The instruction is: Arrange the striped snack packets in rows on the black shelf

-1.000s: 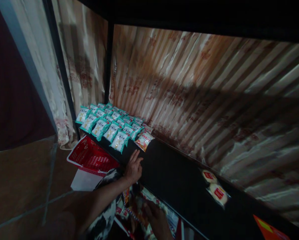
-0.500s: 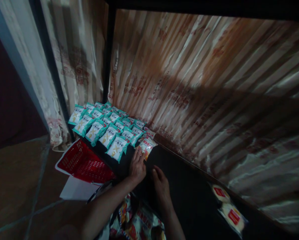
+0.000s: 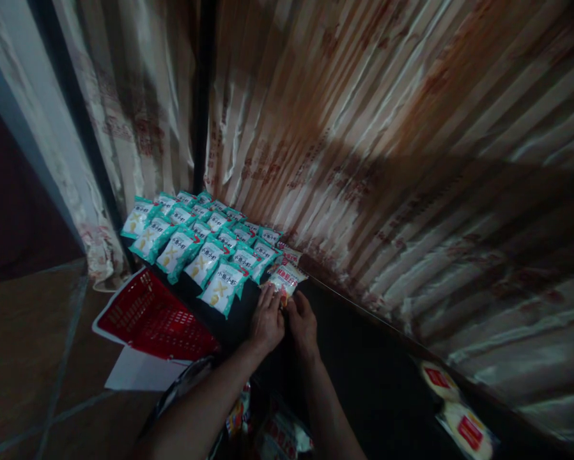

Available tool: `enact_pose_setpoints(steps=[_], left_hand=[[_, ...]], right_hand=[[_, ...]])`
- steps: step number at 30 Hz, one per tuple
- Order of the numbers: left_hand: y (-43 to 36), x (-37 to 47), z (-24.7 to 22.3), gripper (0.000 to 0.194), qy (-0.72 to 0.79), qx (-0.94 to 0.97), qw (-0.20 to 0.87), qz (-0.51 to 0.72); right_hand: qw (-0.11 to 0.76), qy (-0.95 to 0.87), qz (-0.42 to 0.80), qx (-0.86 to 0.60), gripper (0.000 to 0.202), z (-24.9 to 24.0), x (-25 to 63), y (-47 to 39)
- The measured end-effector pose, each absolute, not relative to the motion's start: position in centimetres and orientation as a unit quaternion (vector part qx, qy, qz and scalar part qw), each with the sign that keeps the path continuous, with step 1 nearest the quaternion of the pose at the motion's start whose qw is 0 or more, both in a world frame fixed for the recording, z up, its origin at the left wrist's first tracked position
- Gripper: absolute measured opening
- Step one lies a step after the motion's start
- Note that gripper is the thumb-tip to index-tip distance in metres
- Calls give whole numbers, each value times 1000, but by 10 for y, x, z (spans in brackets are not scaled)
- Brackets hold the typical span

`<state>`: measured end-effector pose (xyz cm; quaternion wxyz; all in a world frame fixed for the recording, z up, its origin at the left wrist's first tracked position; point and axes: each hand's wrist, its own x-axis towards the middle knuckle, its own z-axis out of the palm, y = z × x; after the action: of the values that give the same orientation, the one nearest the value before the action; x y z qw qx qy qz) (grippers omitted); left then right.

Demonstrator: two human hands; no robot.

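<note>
A white-and-red snack packet (image 3: 286, 278) lies at the right end of the packet rows on the black shelf (image 3: 358, 358). My left hand (image 3: 268, 324) has its fingers closed over the packet's lower left edge. At the lower right edge, my right hand (image 3: 304, 323) pinches the same packet between thumb and fingers. Just left of them stand tilted rows of several teal-and-white snack packets (image 3: 222, 287). Another red-and-white packet (image 3: 291, 255) shows partly behind the held one.
A red plastic basket (image 3: 162, 319) stands below the shelf's left edge, by a white sheet (image 3: 140, 370). Two round pale items with red labels (image 3: 469, 431) lie in clear wrapping at the right. More packets (image 3: 280, 434) show below my forearms. Pleated curtains (image 3: 316, 128) hang behind.
My right hand has moved up and left onto the packet, closing its fingers on the lower edge. My left hand stays at the packet. The view has shifted slightly.
</note>
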<state>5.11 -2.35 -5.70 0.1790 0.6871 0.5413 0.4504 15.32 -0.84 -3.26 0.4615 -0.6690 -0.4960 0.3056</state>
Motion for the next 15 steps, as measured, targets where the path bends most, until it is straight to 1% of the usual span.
enact_pose_setpoints(steps=[4, 12, 15], left_hand=[[-20, 49, -53, 52, 541, 683, 178, 458], [-20, 45, -50, 54, 540, 695, 165, 444], [-20, 46, -50, 53, 537, 700, 164, 443]], right_hand=[[486, -523, 285, -640, 61, -30, 149, -6], [455, -528, 288, -657, 55, -41, 157, -1], [457, -525, 258, -670, 51, -44, 164, 0]])
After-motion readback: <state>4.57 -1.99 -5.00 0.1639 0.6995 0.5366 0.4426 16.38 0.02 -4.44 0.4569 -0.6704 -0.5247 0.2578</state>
